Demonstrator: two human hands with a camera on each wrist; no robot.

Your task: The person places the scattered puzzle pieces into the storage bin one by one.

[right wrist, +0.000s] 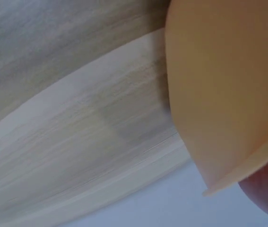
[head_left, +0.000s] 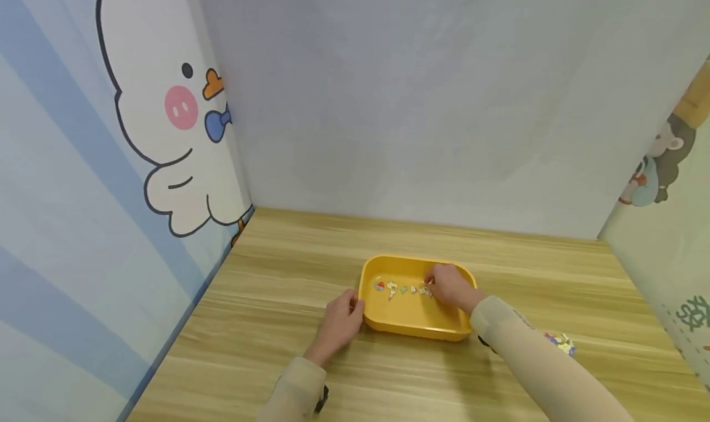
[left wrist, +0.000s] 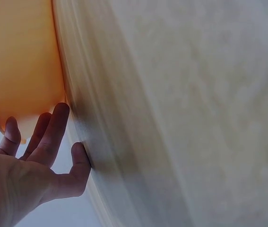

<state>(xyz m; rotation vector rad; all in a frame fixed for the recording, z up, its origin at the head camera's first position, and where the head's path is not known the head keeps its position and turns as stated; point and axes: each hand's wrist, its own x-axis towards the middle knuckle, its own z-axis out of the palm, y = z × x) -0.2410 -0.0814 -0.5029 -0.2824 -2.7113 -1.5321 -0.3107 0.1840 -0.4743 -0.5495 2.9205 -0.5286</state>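
A yellow plastic tray (head_left: 413,331) sits on the wooden table. In the head view, small flat pieces lie in a row across its floor: a red and blue one (head_left: 379,286), a larger cream one (head_left: 392,289), a greenish one (head_left: 403,290) and other pale ones. My left hand (head_left: 339,320) holds the tray's left end, its fingers against the outer wall in the left wrist view. Reaching over the right side, my right hand (head_left: 448,284) pinches at a small pale piece (head_left: 425,291) at the row's right end. The right wrist view mostly shows the tray's outer wall (right wrist: 219,94).
A small heap of colourful pieces (head_left: 561,343) lies on the table to the right, partly behind my right sleeve (head_left: 546,354). A plain grey wall (head_left: 421,101) stands behind the table (head_left: 277,255), with cartoon-printed panels at left and right.
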